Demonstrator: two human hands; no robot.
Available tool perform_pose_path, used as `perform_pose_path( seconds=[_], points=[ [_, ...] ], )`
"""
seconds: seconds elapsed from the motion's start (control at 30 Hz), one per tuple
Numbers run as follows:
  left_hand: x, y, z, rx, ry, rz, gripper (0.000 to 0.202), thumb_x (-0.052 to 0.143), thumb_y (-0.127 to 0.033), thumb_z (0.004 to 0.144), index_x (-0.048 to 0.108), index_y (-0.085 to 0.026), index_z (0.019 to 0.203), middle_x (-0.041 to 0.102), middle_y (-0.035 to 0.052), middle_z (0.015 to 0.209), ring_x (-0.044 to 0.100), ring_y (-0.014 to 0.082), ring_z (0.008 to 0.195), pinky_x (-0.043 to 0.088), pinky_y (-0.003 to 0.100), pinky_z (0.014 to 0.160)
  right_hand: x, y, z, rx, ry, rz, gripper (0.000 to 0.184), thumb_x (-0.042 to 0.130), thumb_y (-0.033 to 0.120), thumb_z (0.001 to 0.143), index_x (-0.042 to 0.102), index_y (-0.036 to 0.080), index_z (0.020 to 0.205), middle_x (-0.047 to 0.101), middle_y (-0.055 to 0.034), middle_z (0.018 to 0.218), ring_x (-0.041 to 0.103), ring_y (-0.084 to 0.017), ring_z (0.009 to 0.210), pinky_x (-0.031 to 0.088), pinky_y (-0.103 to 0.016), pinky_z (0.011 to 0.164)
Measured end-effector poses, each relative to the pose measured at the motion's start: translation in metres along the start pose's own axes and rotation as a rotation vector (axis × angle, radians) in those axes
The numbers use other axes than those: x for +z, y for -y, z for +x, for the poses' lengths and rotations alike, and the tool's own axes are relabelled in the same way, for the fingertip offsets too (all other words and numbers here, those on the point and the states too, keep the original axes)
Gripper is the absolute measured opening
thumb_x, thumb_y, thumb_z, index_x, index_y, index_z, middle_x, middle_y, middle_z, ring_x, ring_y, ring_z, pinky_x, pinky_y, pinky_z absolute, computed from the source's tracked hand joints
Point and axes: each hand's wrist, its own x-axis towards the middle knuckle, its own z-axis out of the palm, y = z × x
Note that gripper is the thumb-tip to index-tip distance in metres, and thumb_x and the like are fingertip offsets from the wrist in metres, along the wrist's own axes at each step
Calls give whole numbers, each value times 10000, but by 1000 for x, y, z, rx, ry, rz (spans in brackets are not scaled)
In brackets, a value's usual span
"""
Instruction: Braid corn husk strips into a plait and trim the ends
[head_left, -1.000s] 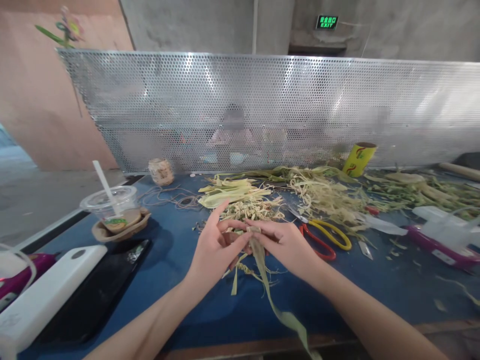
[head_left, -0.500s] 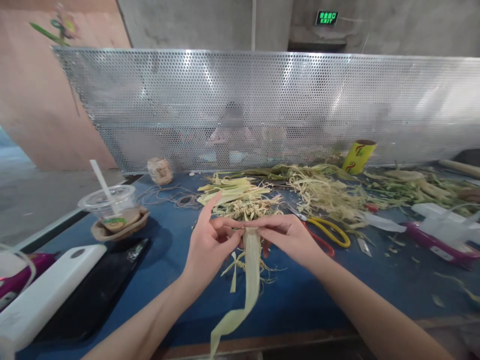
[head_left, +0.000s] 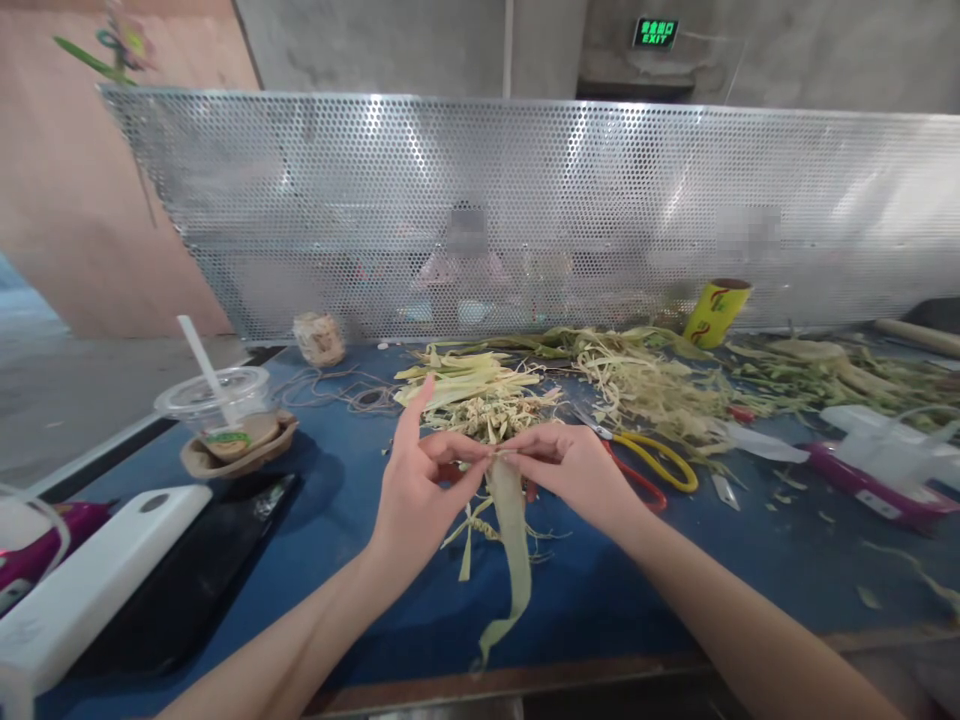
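Note:
Between my two hands a long pale green strip of dried husk (head_left: pixel 511 540) hangs down, its lower end curling above the table's front edge. My left hand (head_left: pixel 420 480) pinches the strip's top end between thumb and finger, with the index finger raised. Close beside it, my right hand (head_left: pixel 574 470) pinches the same end from the other side. Just beyond the fingertips lies a bundle of thin husk pieces (head_left: pixel 487 400). Small knotted strips (head_left: pixel 474 530) show below my left fingers. Scissors (head_left: pixel 660 460) with yellow and red handles lie right of my right hand.
A plastic cup with a straw (head_left: pixel 225 400), a black tablet (head_left: pixel 187 590) and a white power bank-like case (head_left: pixel 97 580) lie left. Shredded husk (head_left: pixel 645 385), a yellow roll (head_left: pixel 718 312), a loose blade (head_left: pixel 725 491) and a purple device (head_left: pixel 874 490) are right. A perforated metal screen (head_left: pixel 337 210) stands behind.
The hanging strip's lower end has swung right and up from the table's front edge. My fingertips have drawn together at its top. Both hands keep nearly the same place.

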Motion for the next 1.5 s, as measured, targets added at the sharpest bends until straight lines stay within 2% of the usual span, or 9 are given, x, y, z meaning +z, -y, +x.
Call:
perform_pose_path(
  seconds=[0.1,0.2,0.33,0.47,0.7,0.9,1.1,1.37,1.5],
  points=[
    [0,-3,-1,5,-2,-36,964,637,-177,713,-28,-241,1407,681,11,731,647,169,708,502,244,578,-1,2,0,-9,7,-18,136,637,289,696,654,156,716,640,1,608,561,-81,470,506,-203,463],
    [0,-6,0,-36,26,-111,990,645,-163,704,-49,-244,1405,685,11,731,637,147,655,484,217,537,-2,3,-1,-9,25,35,138,653,286,677,645,151,703,628,5,592,549,-78,455,496,-210,459],
    [0,-6,2,-134,86,-235,953,651,-202,693,19,-221,1406,655,-5,709,541,99,500,406,175,381,-2,-2,-4,-49,16,39,110,648,257,681,646,151,711,617,5,602,562,-91,465,500,-229,470],
    [1,-6,3,-197,107,-282,972,692,-202,652,72,-162,1399,643,-14,650,477,79,435,414,188,367,-3,-4,-5,-96,42,3,92,621,241,714,654,161,743,628,-1,631,586,-101,486,513,-234,485],
    [0,-3,6,-202,77,-303,1104,725,-155,598,-26,-251,1401,656,-7,734,603,152,607,445,185,354,-2,0,-2,-51,71,98,163,662,304,691,626,148,723,614,17,570,593,-98,472,539,-235,487],
    [-3,-1,8,-250,134,-252,1001,670,-213,680,-16,-207,1409,661,4,708,502,83,389,450,212,354,-3,-2,-2,-116,51,28,156,636,304,722,634,154,768,635,5,601,619,-110,516,558,-249,535],
    [-4,-2,8,-234,167,-276,998,691,-197,653,37,-191,1407,656,9,722,576,127,519,479,221,394,-3,1,-2,-104,39,-9,112,623,263,729,623,159,771,635,5,629,603,-98,509,539,-227,509],
    [-4,-2,9,-222,122,-316,934,711,-194,632,150,-157,1377,611,-43,586,489,80,416,439,198,378,-4,6,-2,-50,94,100,181,628,249,721,620,169,883,614,34,591,570,-77,442,524,-216,474],
    [-4,0,7,-209,82,-352,939,707,-189,646,127,-230,1383,623,-41,667,438,47,371,378,169,328,-7,9,-1,-12,116,147,205,652,303,704,644,140,827,614,17,561,570,-86,422,530,-238,472]
  ],
)
